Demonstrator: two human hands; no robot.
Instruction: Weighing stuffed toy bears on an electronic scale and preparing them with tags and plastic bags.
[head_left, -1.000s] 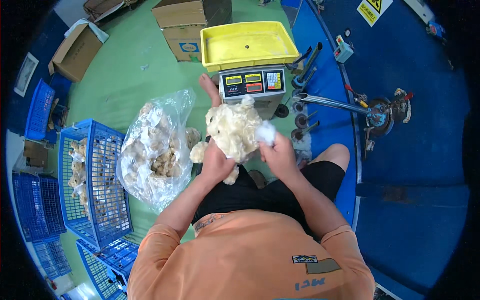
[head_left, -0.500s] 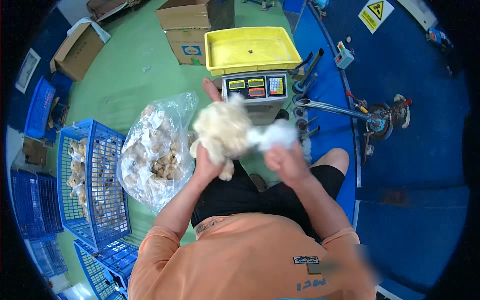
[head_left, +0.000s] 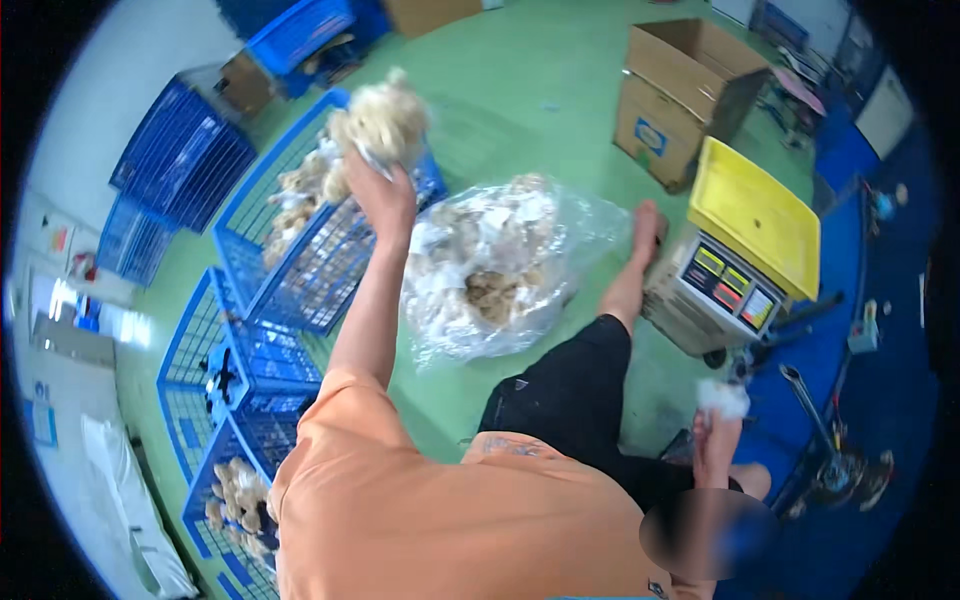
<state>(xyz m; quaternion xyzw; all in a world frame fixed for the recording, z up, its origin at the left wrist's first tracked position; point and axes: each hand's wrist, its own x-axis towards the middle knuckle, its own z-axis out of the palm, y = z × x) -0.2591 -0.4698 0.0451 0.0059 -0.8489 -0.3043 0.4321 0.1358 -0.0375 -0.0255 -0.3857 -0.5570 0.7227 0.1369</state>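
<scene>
My left hand reaches out to the left, its fingers closed round a cream plush toy. The toy is above the far end of a blue plastic crate that holds several similar plush toys. Low on the right, beside my knee, my right hand is closed on a tuft of white stuffing. Between my arms a clear plastic bag on the floor is full of beige and white plush pieces.
A scale carrying a yellow tray stands at the right, near a metal nozzle tube. Behind it is an open cardboard box. More blue crates are stacked at the left, one with plush toys.
The view has turned left. My left hand has carried the plush toy from in front of me out over the blue crate. My right hand, still with white stuffing, has parted from the toy.
</scene>
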